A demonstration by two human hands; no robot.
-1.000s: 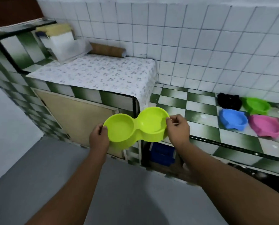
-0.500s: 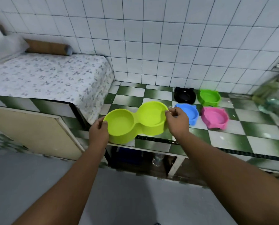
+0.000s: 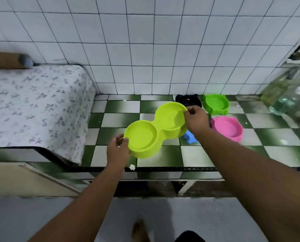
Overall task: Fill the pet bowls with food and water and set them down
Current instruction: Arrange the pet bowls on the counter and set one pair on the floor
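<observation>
I hold a lime-green double pet bowl (image 3: 151,133) over the checkered counter (image 3: 117,119), both wells empty. My left hand (image 3: 117,151) grips its near left rim and my right hand (image 3: 195,120) pinches its far right rim. Behind it on the counter stand a black bowl (image 3: 189,100), a green bowl (image 3: 215,103) and a pink bowl (image 3: 227,127). A blue bowl (image 3: 190,137) is mostly hidden under the double bowl and my right wrist.
A raised ledge with a flowered cloth (image 3: 35,105) fills the left. Blurred glass bottles (image 3: 288,96) stand at the right edge. A white tiled wall (image 3: 145,49) backs the counter. My foot (image 3: 139,230) shows on the grey floor (image 3: 41,215).
I have stepped closer and the view has swung right and down. The double bowl has moved forward, from the counter's front edge to over the counter, with both hands still on it.
</observation>
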